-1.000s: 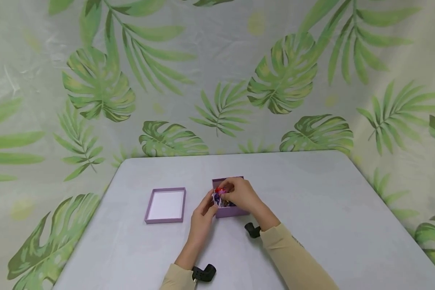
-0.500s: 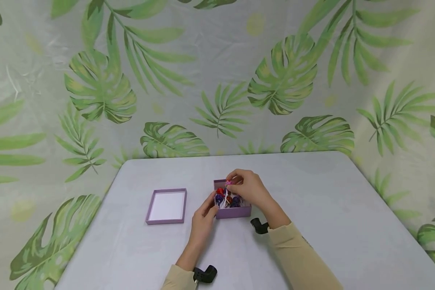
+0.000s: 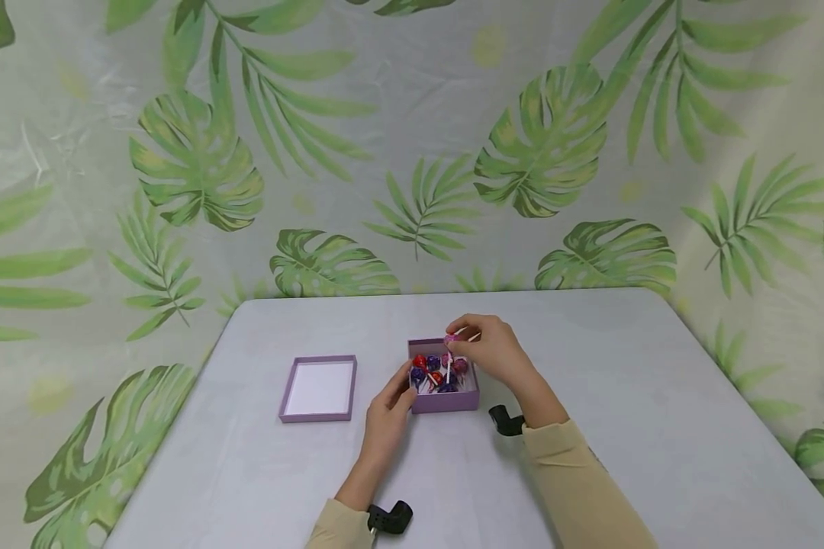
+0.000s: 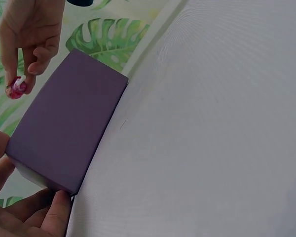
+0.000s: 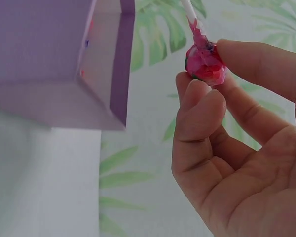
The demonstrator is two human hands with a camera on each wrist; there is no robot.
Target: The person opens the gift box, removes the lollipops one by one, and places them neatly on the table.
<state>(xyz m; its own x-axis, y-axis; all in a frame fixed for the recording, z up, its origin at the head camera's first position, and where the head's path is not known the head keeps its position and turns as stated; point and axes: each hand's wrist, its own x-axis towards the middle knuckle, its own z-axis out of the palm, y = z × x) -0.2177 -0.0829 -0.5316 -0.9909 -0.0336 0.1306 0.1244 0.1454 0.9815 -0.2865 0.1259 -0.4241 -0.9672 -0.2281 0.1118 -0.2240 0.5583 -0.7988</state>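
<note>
A purple open-topped box [image 3: 446, 403] stands near the middle of the table, with several wrapped lollipops [image 3: 434, 377] in red, purple and pink lying inside. My left hand [image 3: 384, 415] grips its left side; in the left wrist view, the fingertips [image 4: 59, 212] lie at a corner of the box. Above the box's back right corner, my right hand [image 3: 497, 354] pinches a pink-wrapped lollipop [image 5: 207, 64] by its candy head between thumb and fingers. The white stick points down toward the other lollipops in the head view. The box floor is mostly hidden by candy.
To the left of the box lies a shallow purple lid [image 3: 316, 387], its white inside facing up. The white table [image 3: 611, 381] extends right and forward. Behind it hangs a leaf-patterned curtain [image 3: 412, 152]. Black wrist cameras [image 3: 390, 518] are worn on both wrists.
My right hand has lifted the pink lollipop up out of the box and moved it right and back. More lollipops now show inside. My left hand stays on the box.
</note>
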